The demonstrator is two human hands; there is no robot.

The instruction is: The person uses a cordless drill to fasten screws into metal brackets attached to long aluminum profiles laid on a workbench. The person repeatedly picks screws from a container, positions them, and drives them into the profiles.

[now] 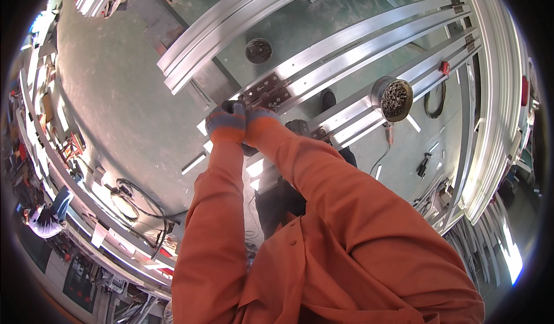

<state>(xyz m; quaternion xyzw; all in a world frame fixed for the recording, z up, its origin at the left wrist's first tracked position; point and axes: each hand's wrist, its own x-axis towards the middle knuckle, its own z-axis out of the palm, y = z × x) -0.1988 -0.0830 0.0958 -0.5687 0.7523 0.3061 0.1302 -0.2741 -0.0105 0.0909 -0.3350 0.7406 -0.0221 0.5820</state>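
Observation:
My left hand (226,120), in a grey and orange glove, is closed at the near-left end of a silver metal profile (323,52). Pressed up beside it, my right hand (261,119) is gloved the same way, its fingers curled at that profile end. Whatever lies between the fingers is too small and covered to name. Dark brown hinge-like plates (270,92) with holes sit on the profiles just beyond my hands. A dark object (297,129), partly hidden by my right sleeve, lies close by. Farther right, a round tin (394,99) full of small metal fasteners rests on another profile.
More silver profiles (231,26) lie across a steel support (164,26) ahead. A red tape measure (444,68) sits on the right profiles. A round dark container (258,51) stands below. Cables (141,200) lie left; a person (46,220) is at far left.

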